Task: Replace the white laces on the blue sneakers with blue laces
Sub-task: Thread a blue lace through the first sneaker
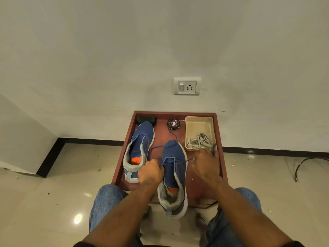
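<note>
Two blue sneakers stand on a small red-brown table (220,157). The left sneaker (140,145) has no lace. The right sneaker (173,168) hangs over the near edge and carries a blue lace (156,147) through its lowest eyelets. My left hand (151,172) is closed on the lace at the sneaker's left side. My right hand (206,163) hovers to the right of that sneaker with fingers spread; the lace's right end reaches toward it, and whether it is pinched I cannot tell. The white laces (200,142) lie bundled in a beige tray (189,129).
A round black tin of shoe polish (174,124) and a black brush (146,119) sit at the back of the table against the wall. My knees in jeans flank the table's near edge. A wall socket (187,86) is above; a cable (302,164) lies on the floor, right.
</note>
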